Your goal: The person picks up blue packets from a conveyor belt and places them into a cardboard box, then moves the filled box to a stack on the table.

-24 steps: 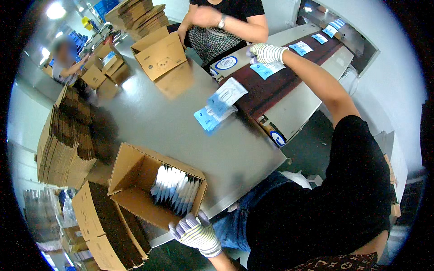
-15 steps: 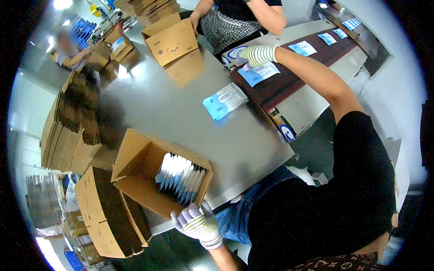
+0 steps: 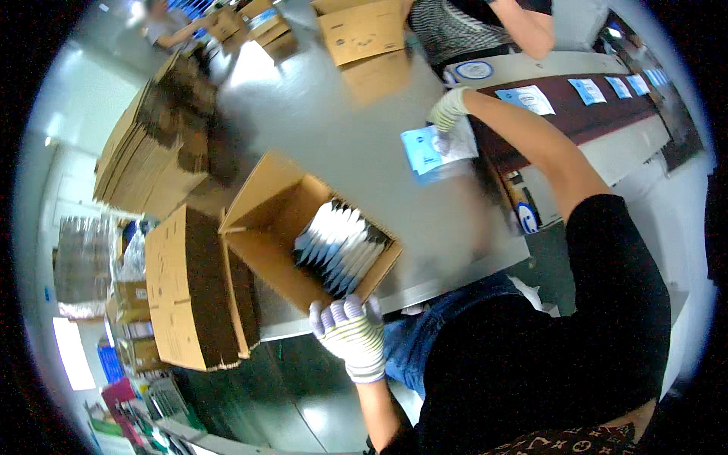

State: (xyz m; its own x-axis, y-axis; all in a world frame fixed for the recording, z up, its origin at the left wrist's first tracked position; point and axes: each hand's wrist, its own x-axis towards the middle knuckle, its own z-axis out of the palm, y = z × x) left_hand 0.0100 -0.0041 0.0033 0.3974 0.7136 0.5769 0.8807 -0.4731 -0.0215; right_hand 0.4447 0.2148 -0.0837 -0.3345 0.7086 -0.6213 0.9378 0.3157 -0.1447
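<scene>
The open box [image 3: 267,262] stands on the metal table [image 3: 303,102], a row of packets [image 3: 341,243] inside; the gloved left hand [image 3: 350,337] has its fingers at the near rim, where light steadying should suffice. Well apart, the right hand [image 3: 449,120] touches flat packets [image 3: 421,152] on the table, beside the belt [image 3: 570,125]; I cannot tell whether it pinches them; squared edges would make a surer grip

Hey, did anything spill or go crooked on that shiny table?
I see no spill or damage. Only the open cardboard box looks crooked, turned at an angle to the edge of the table; the left hand is at its rim.
</scene>
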